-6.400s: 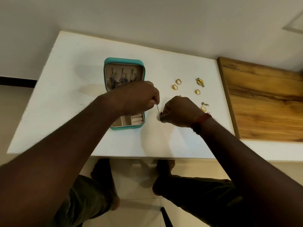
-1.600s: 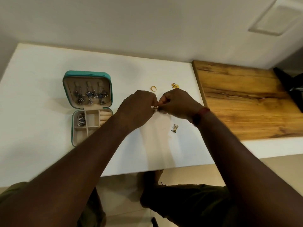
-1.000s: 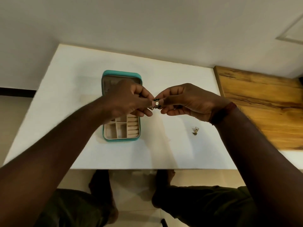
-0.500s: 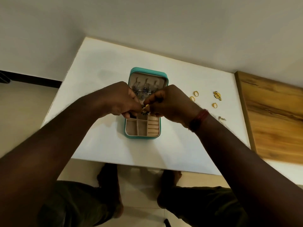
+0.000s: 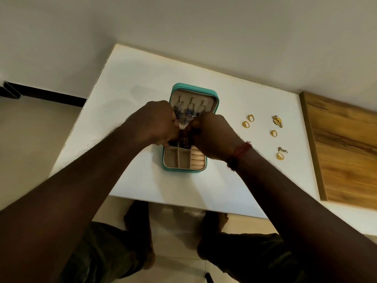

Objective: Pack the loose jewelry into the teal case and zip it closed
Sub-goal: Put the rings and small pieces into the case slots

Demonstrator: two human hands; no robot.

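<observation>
The teal case (image 5: 183, 170) lies open on the white table (image 5: 130, 86). Silver-blue dangling earrings (image 5: 189, 113) hang in its lid, and its front compartments and ring rolls (image 5: 197, 160) are bare. My left hand (image 5: 157, 121) and my right hand (image 5: 214, 135) meet over the case's rear compartments, fingers curled, pinching a small jewelry piece (image 5: 185, 140) that is mostly hidden between them. To the right lie loose gold rings (image 5: 250, 117), a gold ornament (image 5: 277, 120) and a ring with a hooked piece (image 5: 280, 156).
A wooden board (image 5: 346, 150) covers the table's right end, just past the loose jewelry. The table's front edge runs close below the case, with my legs and feet under it. A wall stands behind the table.
Both hands carried the small piece from the table's right side to over the open case and have lowered it toward the rear compartments. The view has shifted with my head.
</observation>
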